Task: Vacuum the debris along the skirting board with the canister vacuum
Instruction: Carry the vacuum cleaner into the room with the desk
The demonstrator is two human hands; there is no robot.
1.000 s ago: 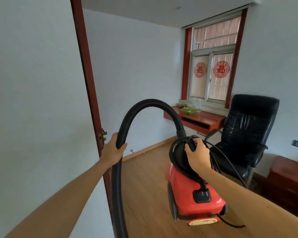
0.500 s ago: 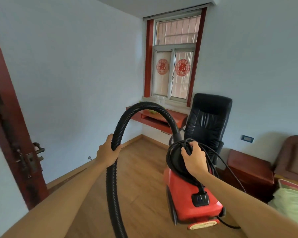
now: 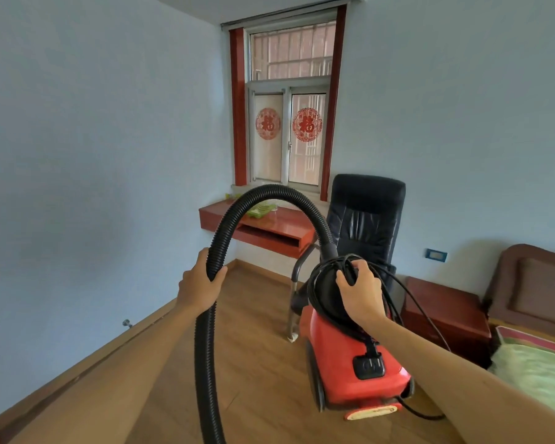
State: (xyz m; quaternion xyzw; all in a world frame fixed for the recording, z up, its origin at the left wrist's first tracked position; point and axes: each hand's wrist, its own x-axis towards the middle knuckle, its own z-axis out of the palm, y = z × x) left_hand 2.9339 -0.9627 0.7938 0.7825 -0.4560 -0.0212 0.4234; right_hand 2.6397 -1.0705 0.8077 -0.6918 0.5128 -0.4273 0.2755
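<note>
Big room, wooden floor (image 3: 263,363), skirting board (image 3: 77,366) running along the left wall. The red vacuum (image 3: 350,360) hangs in the air over the floor, just in front of the black chair (image 3: 366,219). Right hand (image 3: 361,293) is clamped on its top handle, cable (image 3: 410,302) looped there. Left hand (image 3: 201,283) is wrapped around the hose (image 3: 269,192), which arches over to the canister. Best play: set it down gently near the skirting, unwind that cable first, keep the hose unkinked.

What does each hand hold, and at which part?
Left hand grips the black hose on its rising stretch. Right hand holds the red vacuum by its top, over the coiled cord.
</note>
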